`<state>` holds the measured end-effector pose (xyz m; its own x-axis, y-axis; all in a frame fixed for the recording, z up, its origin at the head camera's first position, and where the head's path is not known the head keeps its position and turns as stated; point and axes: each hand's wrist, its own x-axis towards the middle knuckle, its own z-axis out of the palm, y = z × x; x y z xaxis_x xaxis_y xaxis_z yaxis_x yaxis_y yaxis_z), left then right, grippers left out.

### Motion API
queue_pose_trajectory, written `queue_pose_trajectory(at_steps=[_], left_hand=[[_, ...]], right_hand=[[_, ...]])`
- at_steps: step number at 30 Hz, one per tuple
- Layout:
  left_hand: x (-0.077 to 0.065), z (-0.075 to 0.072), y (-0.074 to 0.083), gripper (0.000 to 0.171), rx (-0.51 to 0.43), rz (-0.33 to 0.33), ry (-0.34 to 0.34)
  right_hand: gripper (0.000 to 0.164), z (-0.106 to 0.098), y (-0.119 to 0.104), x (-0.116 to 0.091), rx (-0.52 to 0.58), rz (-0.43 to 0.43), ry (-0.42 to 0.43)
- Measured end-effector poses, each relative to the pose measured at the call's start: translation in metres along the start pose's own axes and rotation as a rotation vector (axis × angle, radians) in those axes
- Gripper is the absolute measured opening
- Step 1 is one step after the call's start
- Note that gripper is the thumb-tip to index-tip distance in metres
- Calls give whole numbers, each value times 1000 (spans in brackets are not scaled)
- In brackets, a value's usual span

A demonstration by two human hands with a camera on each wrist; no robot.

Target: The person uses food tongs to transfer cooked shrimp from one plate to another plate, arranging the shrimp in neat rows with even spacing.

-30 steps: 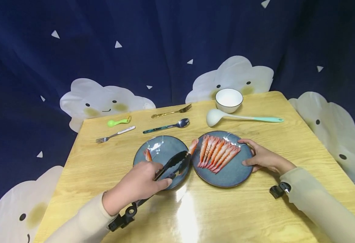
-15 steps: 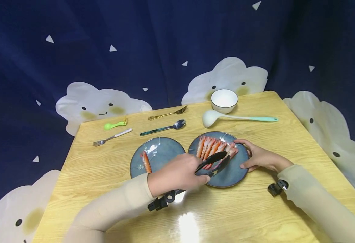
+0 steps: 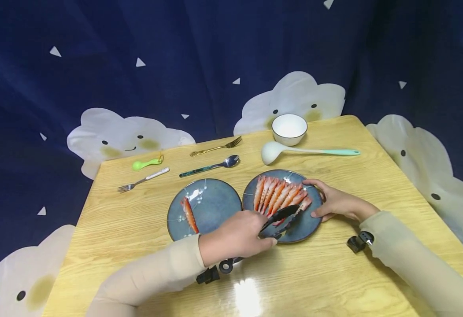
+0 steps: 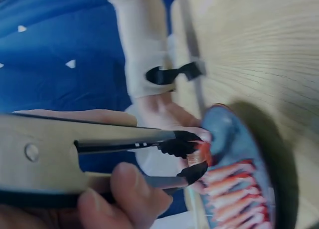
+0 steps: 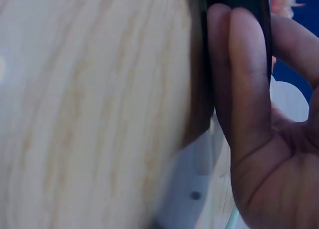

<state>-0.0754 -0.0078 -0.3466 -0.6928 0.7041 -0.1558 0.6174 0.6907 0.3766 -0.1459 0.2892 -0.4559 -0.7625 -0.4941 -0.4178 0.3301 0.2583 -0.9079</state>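
My left hand (image 3: 237, 235) grips a pair of kitchen tongs (image 3: 282, 214), its black tips low over the right blue plate (image 3: 308, 226). In the left wrist view a shrimp (image 4: 202, 154) sits between those tips, at the end of a row. Several red-and-white shrimps (image 3: 271, 191) lie side by side on that plate, fanned out. My right hand (image 3: 340, 203) holds the plate's right rim, thumb on top and fingers underneath, as the right wrist view also shows. One shrimp (image 3: 189, 215) lies on the left blue plate (image 3: 219, 204), which my left forearm partly covers.
Behind the plates lie a ladle (image 3: 272, 152) with a mint handle, a white bowl (image 3: 289, 127), a dark-handled spoon (image 3: 229, 161) and a gold fork (image 3: 233, 142). A white-handled fork (image 3: 127, 187) and green measuring spoons (image 3: 138, 165) lie at the left.
My left hand has carried the shrimp in the tongs rightward from the left plate to the row's end on the right plate. The right hand keeps its grip on the rim.
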Motion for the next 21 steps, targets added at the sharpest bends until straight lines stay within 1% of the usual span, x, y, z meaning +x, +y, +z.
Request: queue_pose_trajectory(at_steps=[3,6,10,14,18,21], left_hand=[[2,8,-4,31,24,-27,-9],[3,12,-7,31,39,-18,-1],[6,13,-9,31,50,-7,16],[8,13,-11,32,67,-25,18],[1,12,-12,48,84,-20,21],[-8,8,-13,54,84,-7,55]], right_hand=[[98,2,-1,1,-3,8,-7],[99,2,-2,0,-12,17,4],[99,2,-5,0,-19,18,23],[99,2,-5,2,-19,21,31],[99,2,-3,2,-24,29,27],[99,2,-3,1,-21,26,24]])
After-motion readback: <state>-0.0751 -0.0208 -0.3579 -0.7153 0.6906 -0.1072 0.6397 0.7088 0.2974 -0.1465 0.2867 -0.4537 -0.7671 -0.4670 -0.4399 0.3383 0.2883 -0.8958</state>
